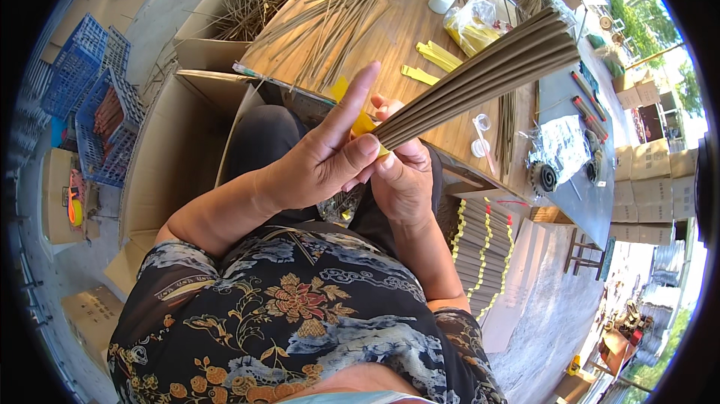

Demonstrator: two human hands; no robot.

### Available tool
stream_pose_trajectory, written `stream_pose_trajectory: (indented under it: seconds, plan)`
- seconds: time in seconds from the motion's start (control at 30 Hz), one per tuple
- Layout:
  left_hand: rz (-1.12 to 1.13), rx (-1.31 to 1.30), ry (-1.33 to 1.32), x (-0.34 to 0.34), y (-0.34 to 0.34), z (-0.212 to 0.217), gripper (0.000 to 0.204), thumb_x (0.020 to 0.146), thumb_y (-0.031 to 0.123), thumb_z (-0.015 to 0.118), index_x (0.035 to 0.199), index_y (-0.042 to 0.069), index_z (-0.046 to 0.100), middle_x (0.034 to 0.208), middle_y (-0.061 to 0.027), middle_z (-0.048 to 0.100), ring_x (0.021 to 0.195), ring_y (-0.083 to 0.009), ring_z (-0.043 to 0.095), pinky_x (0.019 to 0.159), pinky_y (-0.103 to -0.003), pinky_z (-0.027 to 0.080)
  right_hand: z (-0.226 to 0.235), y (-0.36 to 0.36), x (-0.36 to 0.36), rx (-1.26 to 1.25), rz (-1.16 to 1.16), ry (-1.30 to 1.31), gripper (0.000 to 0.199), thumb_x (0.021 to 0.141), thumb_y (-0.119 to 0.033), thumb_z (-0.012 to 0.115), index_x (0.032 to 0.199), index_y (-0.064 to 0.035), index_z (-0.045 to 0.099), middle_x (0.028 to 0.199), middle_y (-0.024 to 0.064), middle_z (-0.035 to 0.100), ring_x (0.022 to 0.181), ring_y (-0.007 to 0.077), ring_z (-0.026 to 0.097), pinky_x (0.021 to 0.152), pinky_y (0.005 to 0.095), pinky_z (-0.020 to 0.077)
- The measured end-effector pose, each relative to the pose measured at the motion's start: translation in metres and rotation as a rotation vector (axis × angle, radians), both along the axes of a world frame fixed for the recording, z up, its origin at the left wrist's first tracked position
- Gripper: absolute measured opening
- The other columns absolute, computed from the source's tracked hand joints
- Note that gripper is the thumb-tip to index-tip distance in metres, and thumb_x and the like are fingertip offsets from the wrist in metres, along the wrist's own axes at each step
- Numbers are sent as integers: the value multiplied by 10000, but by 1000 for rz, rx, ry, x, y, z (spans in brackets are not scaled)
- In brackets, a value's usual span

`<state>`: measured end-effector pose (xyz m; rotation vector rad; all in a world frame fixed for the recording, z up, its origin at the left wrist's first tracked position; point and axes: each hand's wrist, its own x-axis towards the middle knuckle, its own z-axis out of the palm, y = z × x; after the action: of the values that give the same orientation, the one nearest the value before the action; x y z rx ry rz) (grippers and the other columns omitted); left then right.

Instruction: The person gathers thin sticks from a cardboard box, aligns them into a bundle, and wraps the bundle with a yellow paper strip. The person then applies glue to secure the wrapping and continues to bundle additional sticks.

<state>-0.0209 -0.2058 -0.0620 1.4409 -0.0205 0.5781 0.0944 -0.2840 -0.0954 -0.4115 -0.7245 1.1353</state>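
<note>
Your black short-sleeved top, patterned with orange and gold flowers and grey cloud shapes, lies nearest the head camera and fills the lower middle of its view, with your dark trousers beyond it. Above your lap you hold a thick bundle of thin, straight grey-brown sticks, its near end between your two hands and its long free part slanting up to the right over the table. Your left hand has its thumb pressed at that near end, on a narrow bright-yellow strip, while its index finger stands out straight, apart from the bundle. Your right hand is clamped around the near end from the other side, thumb in front; some fingers of both hands are hidden behind the sticks. Under the bundle's free part spreads a brown wooden tabletop, carrying loose thin brown sticks, flat bright-yellow strips, a clear plastic bag with yellow contents and a small white round container. Left of the table, an open cardboard box holds a tangle of sticks, and blue plastic crates sit farther left. To your right, below table level, lie brown stick bundles with yellow bands.
</note>
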Motion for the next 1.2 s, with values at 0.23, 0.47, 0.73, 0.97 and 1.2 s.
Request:
stream_pose_trajectory:
  seconds: [0.23, 0.47, 0.73, 0.97, 1.2]
  plan:
    - [-130, -134, -2, -3, 1, 1, 777, 922, 298, 435, 1370, 115, -173, 805, -49, 469, 576, -64, 411, 471, -176, 373, -10, 7, 9, 146, -12, -135, 427, 733, -103, 685, 1105, 52, 545, 1420, 70, 224, 1002, 253, 560, 639, 363, 571]
    - [-270, -325, 123, -2, 1, 11, 796, 846, 451, 515, 1341, 5, 79, 835, -45, 529, 554, -39, 462, 428, -142, 365, 8, 3, 6, 130, -10, -193, 381, 716, -148, 701, 1038, 30, 599, 1436, 94, 193, 1130, 279, 459, 833, 421, 460]
    - [-305, -346, 269, -8, 8, 3, 427, 891, 436, 441, 964, 26, 538, 625, 14, 472, 445, -8, 405, 402, -123, 321, 8, 7, 33, 146, -147, -703, 368, 632, -281, 759, 949, -111, 683, 1450, 167, 112, 1338, 302, 138, 1058, 458, 26]
    - [-166, -362, 323, -8, 8, 8, 371, 924, 372, 411, 944, 29, 551, 604, 20, 445, 455, -14, 373, 417, -132, 314, 5, -5, 24, -133, -129, -586, 503, 708, -238, 720, 1123, 1, 567, 1367, 112, 302, 1216, 212, 361, 986, 370, 298]
    - [-26, -105, 501, -10, 9, -3, 330, 932, 338, 416, 959, 34, 540, 614, 18, 465, 484, -20, 374, 438, -144, 305, 39, -11, 16, -500, -159, -511, 173, 804, -172, 619, 889, -22, 597, 654, -20, 542, 578, 40, 471, 536, 171, 358]
